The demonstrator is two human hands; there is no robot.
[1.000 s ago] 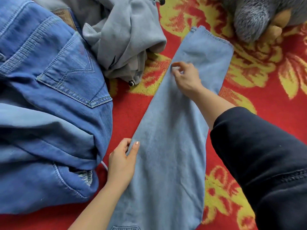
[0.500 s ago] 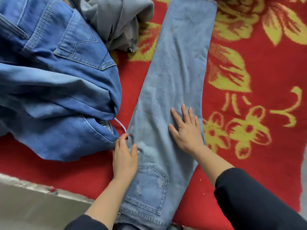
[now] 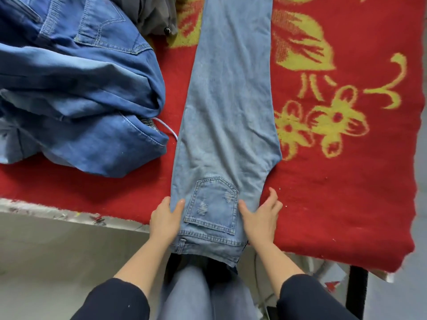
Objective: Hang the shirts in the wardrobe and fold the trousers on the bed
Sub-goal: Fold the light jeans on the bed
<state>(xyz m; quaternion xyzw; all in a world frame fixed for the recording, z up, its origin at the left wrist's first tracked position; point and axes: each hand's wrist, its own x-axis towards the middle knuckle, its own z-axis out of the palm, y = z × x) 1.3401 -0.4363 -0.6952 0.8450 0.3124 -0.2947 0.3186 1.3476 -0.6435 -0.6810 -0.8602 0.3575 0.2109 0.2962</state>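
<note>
A pair of light blue jeans [image 3: 228, 107] lies flat and lengthwise on the red flowered blanket [image 3: 346, 192]. Its back pocket [image 3: 212, 202] faces up, and the waistband hangs over the near bed edge. My left hand [image 3: 165, 219] sits at the left edge of the seat, thumb on the denim and fingers along the side. My right hand [image 3: 261, 218] flanks the right edge, thumb on the denim and fingers spread over the blanket. Neither hand is curled round the fabric.
A heap of darker blue jeans [image 3: 80, 88] fills the left of the bed, with a white cord [image 3: 166, 129] poking out. A grey garment [image 3: 157, 15] lies at the top. Grey floor [image 3: 57, 262] is lower left, and a black bed leg [image 3: 355, 294] lower right.
Both hands slid down the light jeans from the leg to the seat by the waistband. The view pulled back, and the near bed edge and my legs now show.
</note>
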